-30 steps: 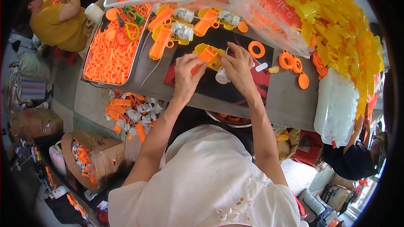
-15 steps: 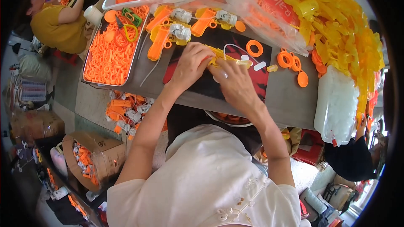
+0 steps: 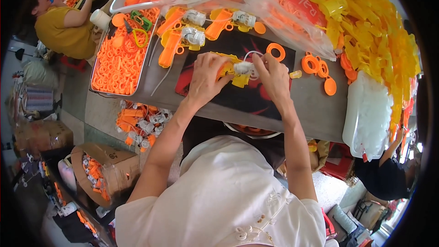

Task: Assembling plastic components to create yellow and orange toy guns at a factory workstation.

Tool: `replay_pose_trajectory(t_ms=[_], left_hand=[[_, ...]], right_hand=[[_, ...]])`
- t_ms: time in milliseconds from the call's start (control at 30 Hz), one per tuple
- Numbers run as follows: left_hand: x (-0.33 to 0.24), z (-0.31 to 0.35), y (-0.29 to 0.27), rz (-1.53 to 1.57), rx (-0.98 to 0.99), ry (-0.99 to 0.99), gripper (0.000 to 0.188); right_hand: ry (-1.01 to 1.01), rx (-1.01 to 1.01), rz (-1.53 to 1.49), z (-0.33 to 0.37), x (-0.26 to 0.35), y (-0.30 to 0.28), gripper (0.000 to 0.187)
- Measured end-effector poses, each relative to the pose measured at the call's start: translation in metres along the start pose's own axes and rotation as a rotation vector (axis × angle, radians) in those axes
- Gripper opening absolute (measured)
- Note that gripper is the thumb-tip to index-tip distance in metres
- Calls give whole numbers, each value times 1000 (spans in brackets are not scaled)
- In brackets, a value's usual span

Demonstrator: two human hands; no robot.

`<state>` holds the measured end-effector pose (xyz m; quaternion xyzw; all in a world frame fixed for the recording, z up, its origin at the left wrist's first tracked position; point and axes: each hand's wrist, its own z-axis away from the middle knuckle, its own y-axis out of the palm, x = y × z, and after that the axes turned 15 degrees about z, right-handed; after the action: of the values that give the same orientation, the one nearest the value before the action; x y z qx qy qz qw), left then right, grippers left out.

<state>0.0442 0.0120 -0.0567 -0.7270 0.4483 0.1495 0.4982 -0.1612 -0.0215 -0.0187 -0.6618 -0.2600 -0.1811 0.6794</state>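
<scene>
My left hand (image 3: 207,77) is closed around the left end of a yellow plastic toy-gun half shell (image 3: 240,80), with an orange piece (image 3: 224,69) showing inside it. Against the shell's right end is a whitish plastic cylinder part (image 3: 243,67), gripped at its right side by the bent fingers of my right hand (image 3: 275,75). From there a thin white tube (image 3: 252,53) curves up. Just right of my right hand lies a small amber cap (image 3: 296,74). Beyond my hands rest orange-and-yellow toy guns (image 3: 171,47) with similar whitish parts.
Orange rings (image 3: 275,52) and a disc (image 3: 330,86) lie on the right. At left stands a metal tray (image 3: 133,92) of small orange parts with scissors (image 3: 128,27). Yellow shells (image 3: 366,27) pile up behind a white tub (image 3: 366,119). A co-worker (image 3: 64,27) sits far left.
My hands have moved apart, uncovering the yellow shell and the whitish part between them. My right hand has shifted right and now covers where the white oval pieces lay.
</scene>
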Motion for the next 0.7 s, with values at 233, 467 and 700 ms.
replay_pose_trajectory(t_ms=[233, 467, 700], left_hand=[[-31, -23, -5, -196, 20, 189, 60], [-3, -35, -1, 8, 75, 132, 51], [22, -31, -18, 358, 290, -111, 45]], right_hand=[[160, -37, 202, -15, 10, 8, 65], [18, 9, 114, -5, 9, -10, 46], [-642, -250, 363, -21, -26, 13, 28]])
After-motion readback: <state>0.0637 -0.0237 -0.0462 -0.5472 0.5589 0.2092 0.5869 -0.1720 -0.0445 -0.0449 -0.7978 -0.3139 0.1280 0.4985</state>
